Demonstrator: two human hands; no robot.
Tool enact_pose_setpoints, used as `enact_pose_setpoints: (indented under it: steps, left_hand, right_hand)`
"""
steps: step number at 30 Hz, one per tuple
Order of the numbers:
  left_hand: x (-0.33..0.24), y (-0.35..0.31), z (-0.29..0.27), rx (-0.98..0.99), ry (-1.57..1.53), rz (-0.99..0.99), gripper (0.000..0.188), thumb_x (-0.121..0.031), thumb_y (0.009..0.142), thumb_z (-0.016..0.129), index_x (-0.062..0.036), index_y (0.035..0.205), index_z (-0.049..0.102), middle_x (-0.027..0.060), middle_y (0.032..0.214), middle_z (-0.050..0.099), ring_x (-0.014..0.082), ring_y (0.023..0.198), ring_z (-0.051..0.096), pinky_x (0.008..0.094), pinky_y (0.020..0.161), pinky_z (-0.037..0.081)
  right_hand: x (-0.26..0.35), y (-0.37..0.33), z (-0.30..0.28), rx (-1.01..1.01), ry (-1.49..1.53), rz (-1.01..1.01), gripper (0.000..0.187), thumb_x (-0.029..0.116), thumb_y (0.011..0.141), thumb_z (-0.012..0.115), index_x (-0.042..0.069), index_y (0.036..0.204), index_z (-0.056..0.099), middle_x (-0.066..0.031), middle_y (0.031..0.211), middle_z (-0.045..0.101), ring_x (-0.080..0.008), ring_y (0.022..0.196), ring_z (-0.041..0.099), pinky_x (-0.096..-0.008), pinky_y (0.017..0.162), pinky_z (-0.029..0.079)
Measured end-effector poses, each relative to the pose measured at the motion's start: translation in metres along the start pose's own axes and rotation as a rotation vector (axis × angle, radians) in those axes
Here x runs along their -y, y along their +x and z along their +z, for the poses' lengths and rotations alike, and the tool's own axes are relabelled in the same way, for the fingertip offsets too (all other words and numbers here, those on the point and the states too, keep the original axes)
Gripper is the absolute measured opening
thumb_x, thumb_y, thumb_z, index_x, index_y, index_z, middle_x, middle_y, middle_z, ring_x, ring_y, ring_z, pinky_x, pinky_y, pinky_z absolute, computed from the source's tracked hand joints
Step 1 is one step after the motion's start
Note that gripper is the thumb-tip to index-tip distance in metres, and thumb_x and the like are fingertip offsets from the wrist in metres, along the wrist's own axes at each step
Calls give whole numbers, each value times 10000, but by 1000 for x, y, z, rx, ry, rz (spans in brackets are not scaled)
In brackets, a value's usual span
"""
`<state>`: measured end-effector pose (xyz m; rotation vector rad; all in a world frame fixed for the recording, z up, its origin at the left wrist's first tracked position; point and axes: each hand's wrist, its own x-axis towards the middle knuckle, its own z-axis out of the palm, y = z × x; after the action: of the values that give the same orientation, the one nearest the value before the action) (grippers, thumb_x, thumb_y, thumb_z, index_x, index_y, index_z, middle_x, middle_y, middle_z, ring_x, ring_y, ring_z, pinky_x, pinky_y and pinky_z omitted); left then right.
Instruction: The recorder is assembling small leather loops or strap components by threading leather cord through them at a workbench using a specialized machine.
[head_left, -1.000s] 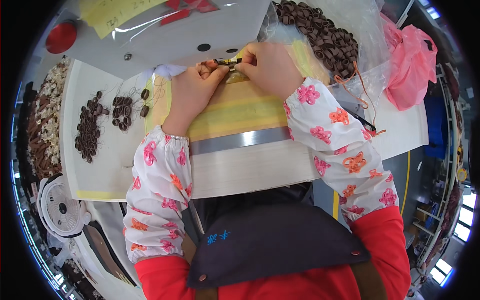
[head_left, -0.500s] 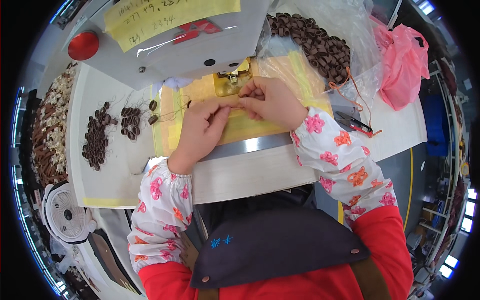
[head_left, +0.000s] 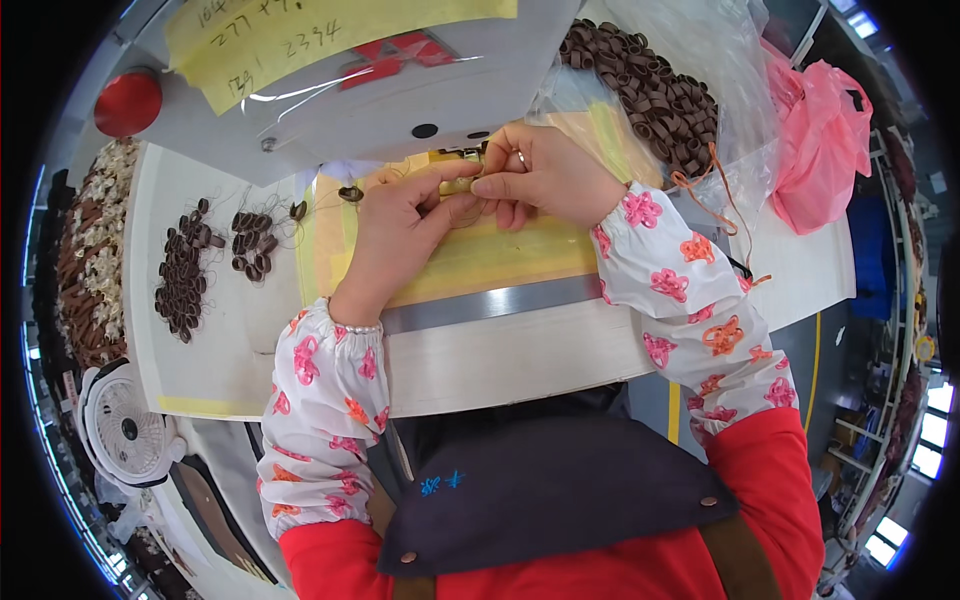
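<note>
My left hand (head_left: pixel 405 222) and my right hand (head_left: pixel 545 175) meet in front of the sewing machine (head_left: pixel 370 95), thumbs and forefingers pinched almost tip to tip. Whatever lies between the fingertips is too small and covered to make out. Just behind them shows part of the brass-coloured machine plate (head_left: pixel 440 157). A dark brown loop (head_left: pixel 350 193) with thin threads lies beside my left hand. More threaded brown loops (head_left: pixel 185 270) form a cluster at the left of the table, and a smaller group of loops (head_left: pixel 253 245) lies to its right.
A heap of brown loops (head_left: pixel 655 95) sits on clear plastic at the back right, beside a pink plastic bag (head_left: pixel 820 140). An orange cord (head_left: pixel 738 210) trails past my right sleeve, which mostly covers the thread snips (head_left: pixel 740 268). A white fan (head_left: pixel 128 428) stands at lower left.
My fingertips have come closer together, and my right hand has shifted slightly up. The view has shifted a little. My right sleeve now covers most of the thread snips.
</note>
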<state>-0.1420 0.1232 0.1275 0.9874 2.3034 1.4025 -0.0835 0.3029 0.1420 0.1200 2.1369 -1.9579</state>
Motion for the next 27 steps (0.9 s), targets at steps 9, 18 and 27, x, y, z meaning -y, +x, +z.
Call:
enact_pose_setpoints:
  steps: [9,18,27]
  left_hand:
    - [0,10,6,-136,288,51,205,-188,752,633,-41,894,655,68,538,564,96,460,506,241,483,389]
    - [8,21,11,-180,104,-219,259,-249,739,672,10,750,657,4,613,609,30,543,475,198,530,395]
    - [10,20,12,-204,88,-210,298,-296,760,665,0,731,651,-38,489,457,23,485,371,206,462,329]
  right_hand:
    - [-19,7,12,-428,-571,-478,149,101,760,633,-32,816,592,-108,669,605,-174,600,594,-283,545,472]
    - [-26,14,13,-576,-715,-573,115,72,723,633,-34,762,609,-157,667,594,-278,604,572,-325,562,452]
    - [-26,14,16,-573,-695,-567,70,49,733,595,8,751,541,-158,703,560,-341,665,557,-395,578,455]
